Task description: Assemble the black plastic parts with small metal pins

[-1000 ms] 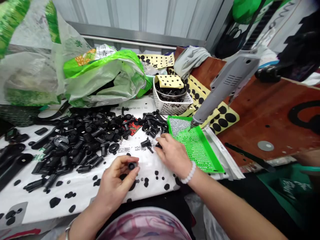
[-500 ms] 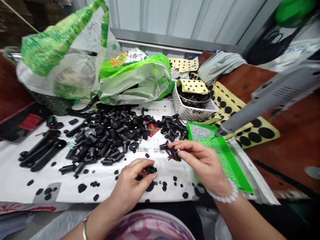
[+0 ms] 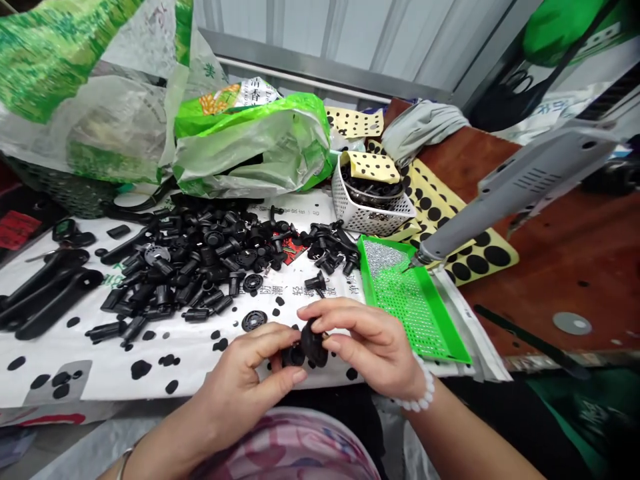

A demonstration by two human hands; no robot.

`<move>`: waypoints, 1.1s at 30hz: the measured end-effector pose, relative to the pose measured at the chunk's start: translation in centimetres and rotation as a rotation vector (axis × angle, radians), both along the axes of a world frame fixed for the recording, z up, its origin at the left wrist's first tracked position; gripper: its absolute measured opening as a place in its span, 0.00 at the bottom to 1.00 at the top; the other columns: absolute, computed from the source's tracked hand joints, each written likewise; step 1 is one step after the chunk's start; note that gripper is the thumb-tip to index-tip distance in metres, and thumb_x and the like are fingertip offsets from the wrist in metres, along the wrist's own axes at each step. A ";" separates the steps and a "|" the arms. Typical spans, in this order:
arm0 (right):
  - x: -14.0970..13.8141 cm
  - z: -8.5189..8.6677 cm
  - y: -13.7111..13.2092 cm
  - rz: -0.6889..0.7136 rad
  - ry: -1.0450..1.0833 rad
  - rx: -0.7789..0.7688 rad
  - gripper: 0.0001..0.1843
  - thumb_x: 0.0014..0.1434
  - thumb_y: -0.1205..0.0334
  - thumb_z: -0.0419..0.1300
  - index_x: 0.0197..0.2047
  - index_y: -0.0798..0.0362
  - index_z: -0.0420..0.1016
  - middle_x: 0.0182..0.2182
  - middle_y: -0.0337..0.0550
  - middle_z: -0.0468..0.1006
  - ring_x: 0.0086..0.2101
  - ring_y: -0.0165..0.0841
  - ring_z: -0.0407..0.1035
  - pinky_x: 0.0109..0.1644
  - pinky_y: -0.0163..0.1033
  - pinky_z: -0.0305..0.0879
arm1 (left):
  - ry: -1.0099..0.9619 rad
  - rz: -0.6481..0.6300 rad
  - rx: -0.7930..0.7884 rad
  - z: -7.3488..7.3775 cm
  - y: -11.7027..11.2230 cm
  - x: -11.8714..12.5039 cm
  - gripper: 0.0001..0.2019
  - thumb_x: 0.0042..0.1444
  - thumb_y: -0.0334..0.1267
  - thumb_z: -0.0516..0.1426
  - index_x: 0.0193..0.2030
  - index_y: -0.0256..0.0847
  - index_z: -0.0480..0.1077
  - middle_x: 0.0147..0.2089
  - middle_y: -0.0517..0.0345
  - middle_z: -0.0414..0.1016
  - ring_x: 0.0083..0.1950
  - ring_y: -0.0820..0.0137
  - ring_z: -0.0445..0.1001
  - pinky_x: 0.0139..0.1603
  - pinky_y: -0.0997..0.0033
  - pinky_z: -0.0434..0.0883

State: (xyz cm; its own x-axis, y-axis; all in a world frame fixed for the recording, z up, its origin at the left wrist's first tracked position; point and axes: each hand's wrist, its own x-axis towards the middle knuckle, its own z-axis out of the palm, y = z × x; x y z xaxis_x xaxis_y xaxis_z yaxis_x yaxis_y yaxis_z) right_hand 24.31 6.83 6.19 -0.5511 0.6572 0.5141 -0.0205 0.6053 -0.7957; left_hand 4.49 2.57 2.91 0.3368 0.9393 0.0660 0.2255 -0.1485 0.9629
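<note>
Both hands meet over the front of the white-covered table. Between the thumb and fingers of my left hand (image 3: 257, 373) is a small black cylindrical plastic part (image 3: 293, 355), partly hidden by the fingers. A round black knob-like part (image 3: 314, 343) is pinched in my right hand (image 3: 367, 343), against or very near the other part. Just beyond the hands lie a flat black ring-shaped disc (image 3: 255, 321) and a single black cylindrical piece (image 3: 315, 283). A large pile of black plastic parts (image 3: 200, 253) spreads behind my left hand.
Right of the pile, a green tray (image 3: 415, 307) holds small silver screws, with a grey electric screwdriver (image 3: 480, 207) above it. A white basket (image 3: 370, 217) and green plastic bags (image 3: 260, 147) stand behind. Long black handles (image 3: 55, 293) lie left.
My hands have come together, bringing the two black parts against or near each other. A ring-shaped disc now lies beyond my left hand. The view has shifted right.
</note>
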 end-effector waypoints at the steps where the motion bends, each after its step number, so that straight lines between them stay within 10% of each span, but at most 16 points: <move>1: 0.0 0.1 -0.1 0.013 -0.029 0.041 0.12 0.59 0.74 0.56 0.45 0.56 0.74 0.45 0.52 0.78 0.45 0.35 0.73 0.48 0.41 0.71 | -0.031 0.005 -0.053 -0.1 0.0 -0.1 0.14 0.53 0.36 0.60 0.47 0.38 0.73 0.38 0.55 0.75 0.35 0.71 0.71 0.37 0.72 0.70; 11: 0.0 0.5 -0.3 0.069 -0.278 0.372 0.11 0.61 0.74 0.53 0.46 0.62 0.71 0.48 0.60 0.75 0.49 0.35 0.70 0.50 0.41 0.70 | 0.000 0.005 -0.087 -0.2 -0.1 -0.8 0.12 0.55 0.35 0.58 0.46 0.46 0.74 0.42 0.58 0.75 0.42 0.68 0.72 0.44 0.72 0.69; 33: 0.2 -0.8 0.3 0.005 -0.445 0.406 0.19 0.64 0.60 0.54 0.55 0.61 0.66 0.47 0.56 0.75 0.47 0.37 0.70 0.49 0.42 0.72 | -0.214 0.068 -0.316 -1.0 -0.2 -0.1 0.06 0.52 0.34 0.59 0.38 0.40 0.71 0.32 0.62 0.72 0.32 0.74 0.68 0.33 0.77 0.67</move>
